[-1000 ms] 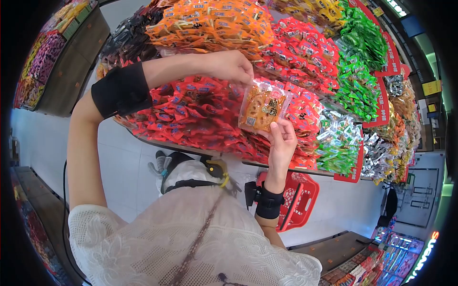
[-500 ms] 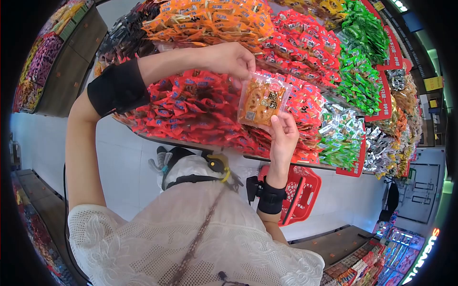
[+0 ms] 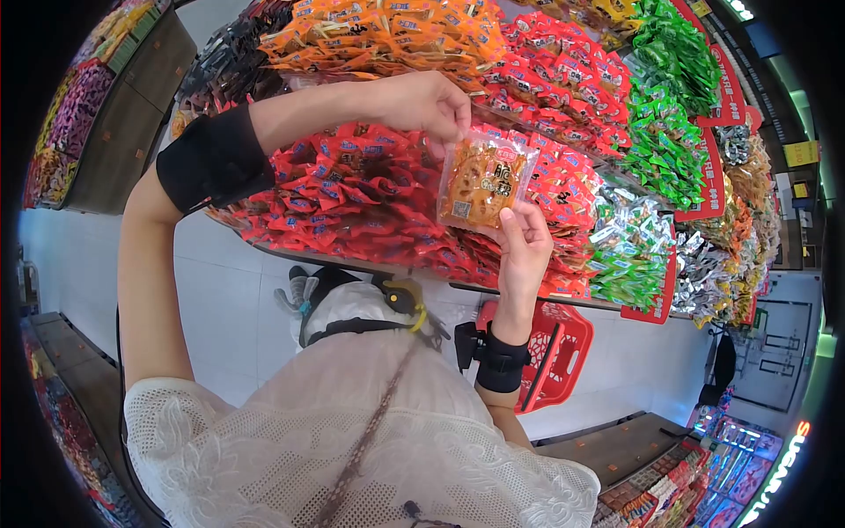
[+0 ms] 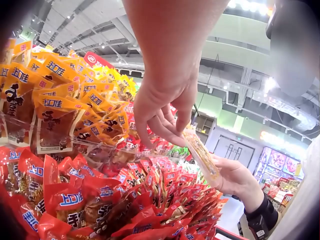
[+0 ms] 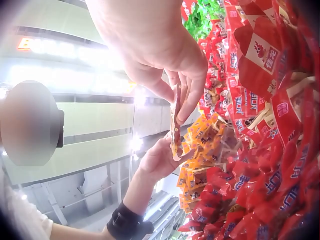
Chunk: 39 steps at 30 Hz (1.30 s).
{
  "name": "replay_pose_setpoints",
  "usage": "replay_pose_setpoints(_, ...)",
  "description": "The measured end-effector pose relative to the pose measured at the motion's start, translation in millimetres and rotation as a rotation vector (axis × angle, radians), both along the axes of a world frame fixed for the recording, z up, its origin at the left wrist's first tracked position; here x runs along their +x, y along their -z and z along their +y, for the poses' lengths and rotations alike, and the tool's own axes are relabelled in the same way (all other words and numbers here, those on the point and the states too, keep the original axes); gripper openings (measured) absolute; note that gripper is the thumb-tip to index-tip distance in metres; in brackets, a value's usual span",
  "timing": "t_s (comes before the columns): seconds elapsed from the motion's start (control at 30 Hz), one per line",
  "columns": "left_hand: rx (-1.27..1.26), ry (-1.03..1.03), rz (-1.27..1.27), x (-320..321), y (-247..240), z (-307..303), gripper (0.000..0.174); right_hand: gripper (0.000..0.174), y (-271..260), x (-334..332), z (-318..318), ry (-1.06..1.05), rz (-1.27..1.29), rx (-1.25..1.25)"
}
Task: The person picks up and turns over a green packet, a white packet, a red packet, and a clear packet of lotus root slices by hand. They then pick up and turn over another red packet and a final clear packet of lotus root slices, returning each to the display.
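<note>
A clear flat snack packet [image 3: 487, 182] with orange-brown food inside and dark printed characters is held up over the red packets, its front facing the head camera. My left hand [image 3: 429, 107] pinches its upper left corner between thumb and fingers. At the lower right corner, my right hand [image 3: 525, 251] grips it with the thumb on the front. The left wrist view has the packet [image 4: 201, 156] nearly edge-on between both hands. From the right wrist, the thin edge of the packet [image 5: 175, 122] shows between thumb and fingers.
Heaped red packets [image 3: 352, 198] fill the display below the hands. Orange packets [image 3: 387, 35] lie behind, with green packets [image 3: 660, 132] to the right. A red shopping basket [image 3: 563, 361] is beside the right forearm, below the display edge. Another shelf unit [image 3: 123, 114] stands at left.
Both hands and the packet sit slightly higher in the head view, and the display has shifted up a little too. The hold on the packet looks the same.
</note>
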State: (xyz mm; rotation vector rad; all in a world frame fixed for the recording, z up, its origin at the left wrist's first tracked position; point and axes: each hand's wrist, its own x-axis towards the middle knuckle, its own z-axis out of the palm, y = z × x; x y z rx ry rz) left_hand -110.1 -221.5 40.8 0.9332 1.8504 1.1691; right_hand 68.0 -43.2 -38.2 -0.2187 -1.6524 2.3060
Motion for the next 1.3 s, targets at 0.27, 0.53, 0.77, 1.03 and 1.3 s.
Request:
replay_pose_setpoints(0.27,0.007,0.012,-0.017,-1.9,4.1,0.8,0.011,0.010,2.9,0.0,3.4,0.002,0.009,0.040)
replay_pose_setpoints(0.53,-0.012,0.001,0.019,2.1,-2.3,1.5,0.006,0.012,-0.1,0.4,1.4,0.010,0.002,0.007)
replay_pose_setpoints(0.77,0.009,-0.004,-0.012,2.7,-1.9,1.0,0.006,0.013,0.7,0.8,1.4,0.011,0.003,0.002)
replay_pose_setpoints(1.03,0.016,-0.002,-0.028,2.2,0.5,-0.4,0.006,0.010,5.1,1.1,2.9,0.010,0.015,0.039)
replay_pose_setpoints(1.3,0.016,0.032,0.018,0.3,4.0,-0.8,0.011,0.013,2.3,2.5,0.0,0.022,-0.005,0.006)
